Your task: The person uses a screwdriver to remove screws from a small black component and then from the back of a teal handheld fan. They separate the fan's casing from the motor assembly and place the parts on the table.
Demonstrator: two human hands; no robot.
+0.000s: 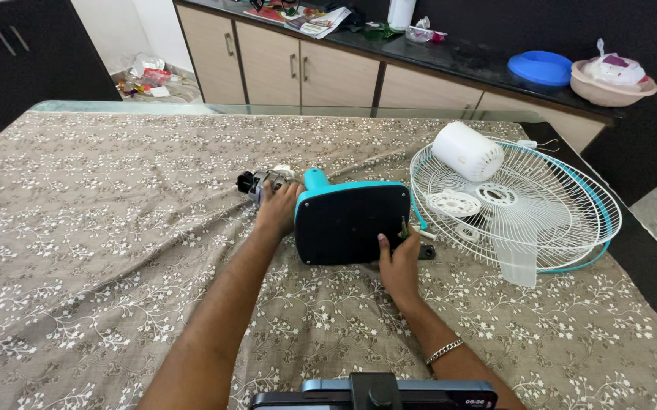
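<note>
- The fan base you hold looks like hard plastic, black and matt on its flat face, with a smooth teal edge.
- The motor by your left hand looks like shiny metal.
- The tablecloth is soft cloth, a bit wrinkled, with a flower print.
- The fan grille is thin white wire, smooth, with a teal rim.
- The white cover looks like smooth plastic.
- The bracelet on your right wrist is shiny metal.
- The counter is dark and glossy.
</note>
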